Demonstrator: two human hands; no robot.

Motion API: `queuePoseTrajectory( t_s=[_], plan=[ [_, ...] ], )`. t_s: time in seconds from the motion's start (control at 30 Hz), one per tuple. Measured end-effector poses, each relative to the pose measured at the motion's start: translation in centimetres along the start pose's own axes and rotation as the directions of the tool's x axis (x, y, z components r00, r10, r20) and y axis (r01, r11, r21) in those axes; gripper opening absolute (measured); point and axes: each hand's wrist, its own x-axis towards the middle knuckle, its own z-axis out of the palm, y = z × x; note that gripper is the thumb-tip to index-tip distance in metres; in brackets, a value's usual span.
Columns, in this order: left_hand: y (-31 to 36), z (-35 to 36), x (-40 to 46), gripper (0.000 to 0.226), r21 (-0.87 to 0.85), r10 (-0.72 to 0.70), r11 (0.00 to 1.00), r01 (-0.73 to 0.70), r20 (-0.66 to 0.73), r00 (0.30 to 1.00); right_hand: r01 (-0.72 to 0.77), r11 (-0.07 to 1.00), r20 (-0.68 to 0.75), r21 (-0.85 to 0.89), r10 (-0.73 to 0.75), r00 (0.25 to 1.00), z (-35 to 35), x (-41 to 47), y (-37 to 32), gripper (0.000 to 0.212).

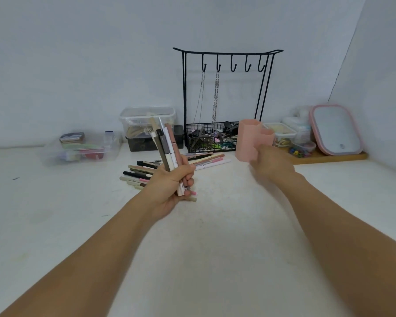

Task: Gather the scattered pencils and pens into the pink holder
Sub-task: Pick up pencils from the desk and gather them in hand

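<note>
My left hand (173, 183) is closed around a bundle of several pens and pencils (166, 145), held upright above the white table. My right hand (269, 162), blurred, grips the pink holder (249, 138) from its near right side, and the holder looks lifted slightly off the table. More loose pens and pencils (142, 172) lie on the table behind my left hand. Another few pens (209, 160) lie between the two hands, close to the holder's left.
A black wire rack (224, 94) with hooks, chains and a basket of clips stands behind the pens. Clear plastic boxes (82, 147) sit at the back left, a dark box (144, 143) beside them. A pink-rimmed mirror (336, 129) and small containers rest on a wooden tray (329, 156) at the right.
</note>
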Motion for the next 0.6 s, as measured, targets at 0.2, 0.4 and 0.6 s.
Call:
queuePoseTrajectory(
  t_s=[0.2,0.4,0.6],
  plan=[
    [-0.2,0.5,-0.3,0.018,-0.003,-0.015,1.000,0.015,0.074,0.997,0.071,0.985,0.237,-0.158,-0.032,0.971,-4.6,-4.2,-2.4,0.016],
    [-0.3,1.1,-0.8,0.021,0.167,0.065,0.983,-0.079,0.086,0.994,0.108,0.902,0.070,0.419,-0.151,0.986,-8.3,-8.9,-8.0,0.070],
    [-0.7,2.4,-1.9,0.018,0.327,0.093,0.935,-0.139,0.151,0.984,-0.097,0.428,0.221,0.899,-0.250,0.943,-6.0,-9.6,-13.9,0.037]
  ],
)
